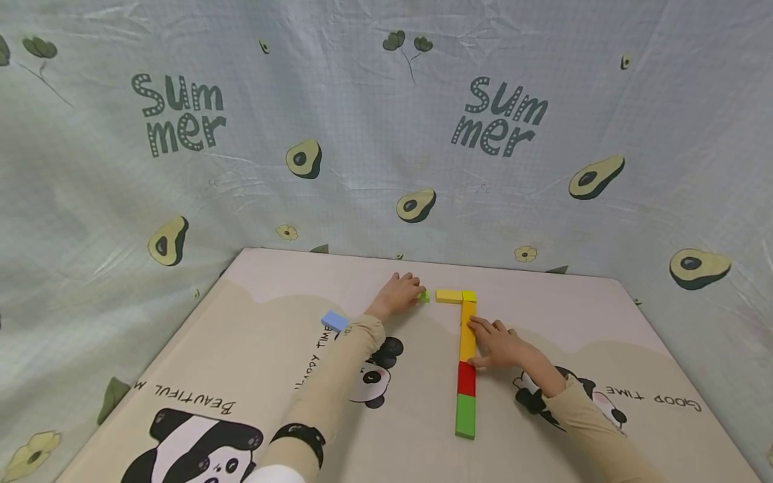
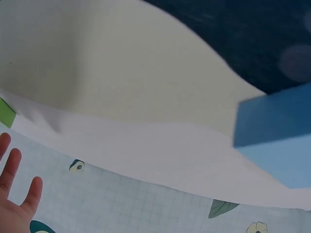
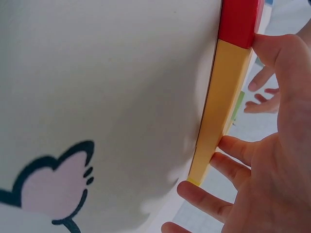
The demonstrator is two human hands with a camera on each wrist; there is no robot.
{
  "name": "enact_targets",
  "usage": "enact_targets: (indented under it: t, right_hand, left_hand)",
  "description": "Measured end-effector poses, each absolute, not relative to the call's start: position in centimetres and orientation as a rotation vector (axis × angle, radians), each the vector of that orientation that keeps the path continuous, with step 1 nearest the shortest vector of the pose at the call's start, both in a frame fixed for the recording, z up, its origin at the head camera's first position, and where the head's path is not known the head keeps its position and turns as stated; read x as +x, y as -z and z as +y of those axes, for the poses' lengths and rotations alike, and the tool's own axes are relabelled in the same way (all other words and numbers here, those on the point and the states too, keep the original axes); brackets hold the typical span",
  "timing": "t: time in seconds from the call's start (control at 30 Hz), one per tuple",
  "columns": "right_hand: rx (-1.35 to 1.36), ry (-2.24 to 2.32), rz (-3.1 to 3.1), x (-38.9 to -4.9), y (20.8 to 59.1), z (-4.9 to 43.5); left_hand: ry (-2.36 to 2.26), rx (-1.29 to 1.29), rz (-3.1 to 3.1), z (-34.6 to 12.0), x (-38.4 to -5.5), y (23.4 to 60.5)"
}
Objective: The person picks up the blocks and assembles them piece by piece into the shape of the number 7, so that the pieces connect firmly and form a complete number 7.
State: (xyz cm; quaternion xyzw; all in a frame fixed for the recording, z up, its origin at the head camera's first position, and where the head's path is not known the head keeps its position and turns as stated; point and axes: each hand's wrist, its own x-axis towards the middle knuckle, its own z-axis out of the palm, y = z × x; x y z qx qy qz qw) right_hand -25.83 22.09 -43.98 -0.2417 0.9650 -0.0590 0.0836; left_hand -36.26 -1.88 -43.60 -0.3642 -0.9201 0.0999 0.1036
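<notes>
A line of blocks runs away from me: a green block (image 1: 466, 417) nearest, then a red block (image 1: 466, 379), then an orange-yellow stretch (image 1: 468, 345), with a small yellow block (image 1: 469, 296) at the far end. From that corner a yellow block (image 1: 449, 296) extends left. Beyond a gap sits a light green block (image 1: 425, 296), with the fingertips of my left hand (image 1: 397, 295) right at it. My right hand (image 1: 502, 345) rests along the line's right side, fingers spread. Its thumb (image 3: 269, 48) meets the red and orange-yellow seam; fingertips touch the orange-yellow side.
A blue block (image 1: 334, 321) lies beside my left forearm and looms large in the left wrist view. The table cover (image 1: 272, 362) is printed with pandas and lettering. Behind it hangs a pale curtain (image 1: 362, 100) with avocado prints.
</notes>
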Motion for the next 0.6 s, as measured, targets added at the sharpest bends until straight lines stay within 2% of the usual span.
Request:
enact_targets:
  t: [0.6]
  right_hand:
    - [-0.702, 0.199, 2.859, -25.95, 43.93, 22.23]
  left_hand:
    - [-0.203, -1.176, -2.656, -2.94, -35.92, 44.17]
